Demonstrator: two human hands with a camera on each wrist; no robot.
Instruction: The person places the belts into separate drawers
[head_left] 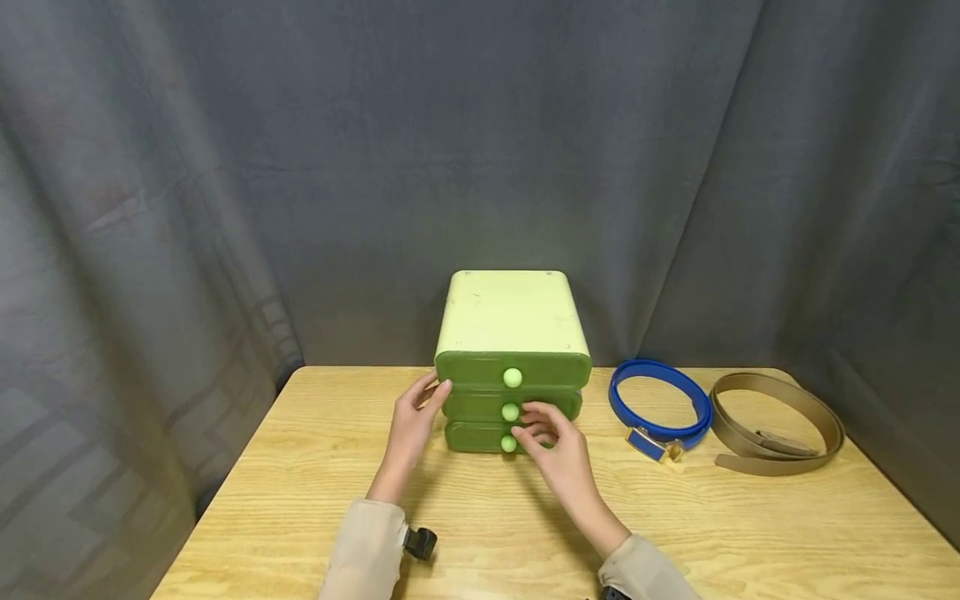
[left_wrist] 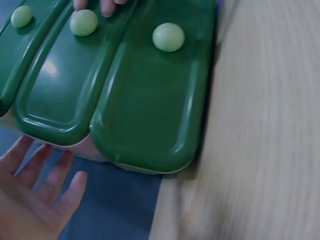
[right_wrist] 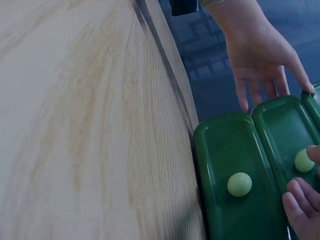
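A small cabinet [head_left: 510,312] with a pale green top has three dark green drawers, stacked, each with a round light green knob. At its left side is my left hand [head_left: 411,417], its thumb at the front edge of the top drawer [head_left: 472,369] and its fingers extended along the side. In front of the lower drawers is my right hand [head_left: 558,450], with loosely bent fingers around the middle knob [head_left: 511,412]; its thumb is near the bottom knob [head_left: 508,443]. The right wrist view shows fingertips beside the middle knob [right_wrist: 303,161], without a clear pinch.
To the right of the cabinet lies a coiled blue belt [head_left: 660,433] with a gold-edged buckle. Beside it is a coiled brown belt [head_left: 780,450]. All stand on a light wooden table [head_left: 300,500], with a dark grey curtain [head_left: 360,167] behind.
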